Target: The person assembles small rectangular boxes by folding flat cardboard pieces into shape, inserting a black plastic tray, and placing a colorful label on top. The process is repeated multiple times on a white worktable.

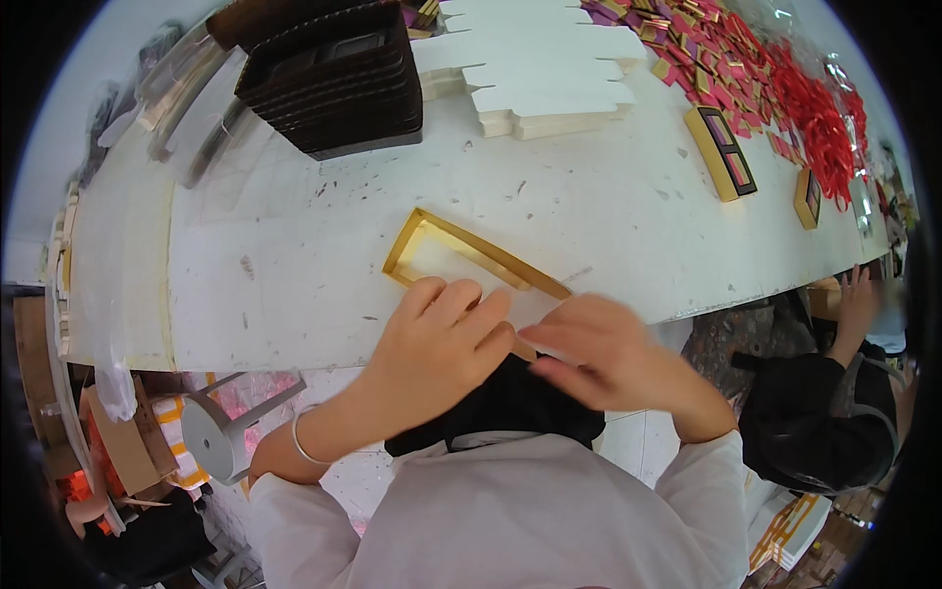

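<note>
A long, narrow, gold cardboard box (510, 263) with a pale inside lies slantwise at the table's near edge. Its near right end is hidden by my hands. My left hand (446, 329) is closed on the near long side, with the fingers bent over it. At the right end is my right hand (603, 348), slightly blurred, with its thumb and forefinger beside the box's near corner. Whether those fingers grip the corner cannot be made out.
Stacked black trays (339, 93) stand at the back left beside flat white card blanks (549, 74). Small pink and gold pieces (711, 74) and red ribbons (824, 128) heap at the back right. Nearer are a filled gold box (723, 155) and a smaller one (808, 199). Another person's hand (857, 299) shows at right.
</note>
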`<state>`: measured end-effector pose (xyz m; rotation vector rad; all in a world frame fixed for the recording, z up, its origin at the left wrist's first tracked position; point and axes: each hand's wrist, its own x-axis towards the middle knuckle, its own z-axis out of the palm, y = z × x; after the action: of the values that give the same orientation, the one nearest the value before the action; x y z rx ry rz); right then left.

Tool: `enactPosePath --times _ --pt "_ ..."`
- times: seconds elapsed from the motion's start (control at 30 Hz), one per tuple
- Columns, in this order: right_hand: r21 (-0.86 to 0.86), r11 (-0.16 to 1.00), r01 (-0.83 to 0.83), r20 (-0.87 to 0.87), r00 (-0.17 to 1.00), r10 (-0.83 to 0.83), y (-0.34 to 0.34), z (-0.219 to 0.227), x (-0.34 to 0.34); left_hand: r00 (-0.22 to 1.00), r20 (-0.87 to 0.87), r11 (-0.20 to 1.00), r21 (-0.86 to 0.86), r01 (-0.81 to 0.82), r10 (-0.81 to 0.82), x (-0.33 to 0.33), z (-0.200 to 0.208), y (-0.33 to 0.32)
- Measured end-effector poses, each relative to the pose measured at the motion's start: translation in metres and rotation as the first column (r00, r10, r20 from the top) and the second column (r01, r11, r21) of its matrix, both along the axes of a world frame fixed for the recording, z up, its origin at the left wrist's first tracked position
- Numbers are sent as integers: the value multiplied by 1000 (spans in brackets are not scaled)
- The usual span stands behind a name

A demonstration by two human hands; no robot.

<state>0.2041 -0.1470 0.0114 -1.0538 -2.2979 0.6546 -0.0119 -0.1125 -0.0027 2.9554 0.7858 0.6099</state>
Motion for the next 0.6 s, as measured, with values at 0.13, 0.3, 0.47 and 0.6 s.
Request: enactPosePath --times 0.13,0.3,0.47,0.6 --pt "172 985 -10 102 995 -8 20 4 26 976 93 969 -137 207 -196 -18 0 24" --pt "156 966 -204 172 969 177 24 -12 24 990 47 982 -133 136 -131 -19 21 28" --pt "107 975 -197 39 980 194 29 -20 14 978 193 925 -350 146 -81 -24 -5 13" --pt "159 980 -123 52 992 116 26 -23 -3 952 296 948 -318 22 77 -8 -21 -1"
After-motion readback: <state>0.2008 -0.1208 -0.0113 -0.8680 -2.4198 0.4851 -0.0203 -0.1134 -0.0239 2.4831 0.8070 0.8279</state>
